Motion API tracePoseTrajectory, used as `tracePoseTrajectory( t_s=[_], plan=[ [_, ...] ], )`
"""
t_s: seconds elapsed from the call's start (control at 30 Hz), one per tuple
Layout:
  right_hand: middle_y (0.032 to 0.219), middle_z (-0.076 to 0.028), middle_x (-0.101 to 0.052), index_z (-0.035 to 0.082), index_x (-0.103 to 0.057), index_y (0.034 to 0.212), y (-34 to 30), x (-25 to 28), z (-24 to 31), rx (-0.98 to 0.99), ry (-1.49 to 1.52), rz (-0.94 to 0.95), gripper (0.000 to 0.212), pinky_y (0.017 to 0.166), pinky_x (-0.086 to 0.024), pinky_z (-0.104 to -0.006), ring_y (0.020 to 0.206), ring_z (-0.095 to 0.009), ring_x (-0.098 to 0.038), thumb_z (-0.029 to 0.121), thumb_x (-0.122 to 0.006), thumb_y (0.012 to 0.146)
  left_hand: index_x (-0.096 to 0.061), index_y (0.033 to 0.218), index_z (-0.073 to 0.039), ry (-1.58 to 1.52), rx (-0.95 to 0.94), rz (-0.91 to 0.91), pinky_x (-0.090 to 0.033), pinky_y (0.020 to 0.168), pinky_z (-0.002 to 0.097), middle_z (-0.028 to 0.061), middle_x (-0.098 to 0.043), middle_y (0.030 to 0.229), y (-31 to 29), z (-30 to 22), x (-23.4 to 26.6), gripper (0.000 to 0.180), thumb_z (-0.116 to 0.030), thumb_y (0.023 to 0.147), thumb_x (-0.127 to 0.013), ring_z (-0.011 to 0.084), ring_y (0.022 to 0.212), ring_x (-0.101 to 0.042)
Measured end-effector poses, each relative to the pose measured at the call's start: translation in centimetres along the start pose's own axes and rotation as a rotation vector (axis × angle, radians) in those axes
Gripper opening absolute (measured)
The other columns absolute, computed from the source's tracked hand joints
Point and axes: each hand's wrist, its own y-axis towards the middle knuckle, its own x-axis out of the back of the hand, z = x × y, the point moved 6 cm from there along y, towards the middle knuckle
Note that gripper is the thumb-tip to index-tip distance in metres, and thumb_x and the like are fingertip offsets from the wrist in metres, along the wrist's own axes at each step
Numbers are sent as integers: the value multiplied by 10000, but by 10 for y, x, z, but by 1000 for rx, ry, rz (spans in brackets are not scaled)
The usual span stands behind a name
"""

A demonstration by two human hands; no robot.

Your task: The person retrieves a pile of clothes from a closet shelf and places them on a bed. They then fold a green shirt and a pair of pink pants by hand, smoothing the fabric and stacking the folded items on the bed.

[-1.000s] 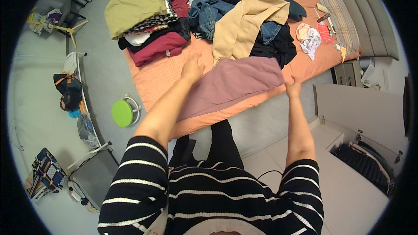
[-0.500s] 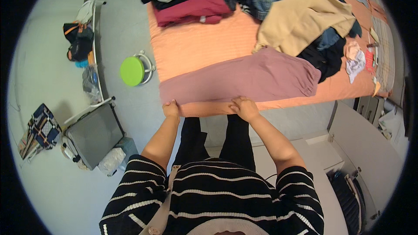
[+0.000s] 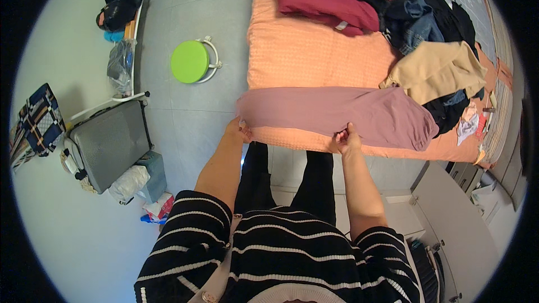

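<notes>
A mauve garment [image 3: 314, 109], which looks like a pair of trousers folded lengthwise, lies in a long strip along the bed's near edge. Its narrow end is at the left, and its wider, rumpled end at the right. My left hand [image 3: 240, 129] pinches the near corner of the narrow end. At the middle of the near edge, my right hand [image 3: 347, 139] has its fingers curled and its thumb against the cloth; the fingertips are partly hidden. Past the wide end, a tan garment [image 3: 441, 73] lies crumpled on dark clothes.
The bed has an orange cover [image 3: 320, 56]. A stack of folded clothes with a dark red garment [image 3: 325, 8] sits at its far side, beside loose jeans [image 3: 421, 25]. Left of the bed stands a green stool [image 3: 190, 62]; a grey suitcase [image 3: 109, 143] stands farther left.
My view has shifted left, so the bed appears farther right. My right hand has turned from palm down to fingers curled upward at the cloth's edge. The mauve trousers lie straighter.
</notes>
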Motion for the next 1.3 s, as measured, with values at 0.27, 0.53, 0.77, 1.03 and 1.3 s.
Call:
tracePoseTrajectory(
  t_s=[0.27,0.53,0.77,1.03,1.3],
  plan=[
    [826,-55,-606,56,-561,925,-59,-49,-5,90,196,72,182,687,-527,-314,621,-183,-538,190,-654,842,-555,1133,-108,-140,-36,514,-393,923,386,56,-563,1169,17,-26,-10,331,-192,841,-686,212,1087,-503],
    [696,-13,-579,88,-583,886,-59,-24,-21,-94,3,276,176,630,-513,-320,545,-149,-477,255,-635,891,-466,1299,-78,-374,-314,938,-345,1050,458,82,-517,1299,-78,-28,-16,499,-64,832,-641,261,1239,-445],
    [623,15,-530,110,-589,737,-82,-29,-40,-160,-801,122,291,526,-464,-260,532,-108,-478,360,-662,867,-494,1247,-81,-228,-443,672,-357,1054,459,72,-526,1274,-31,-54,8,462,-47,814,-650,257,1205,-471],
    [654,21,-561,103,-579,789,-110,-106,-63,23,-661,448,168,527,-451,-207,525,-64,-489,220,-633,898,-524,1200,-92,-349,-265,1214,-441,962,483,75,-592,1174,-86,-42,-11,416,-31,803,-633,259,1072,-569],
    [668,9,-568,87,-588,844,-91,-75,-78,-24,-725,303,146,525,-458,-212,537,-73,-506,216,-636,893,-522,1208,-90,296,-420,393,-524,812,378,82,-623,1071,-7,-37,-23,407,-8,811,-566,204,951,-621]
  ],
)
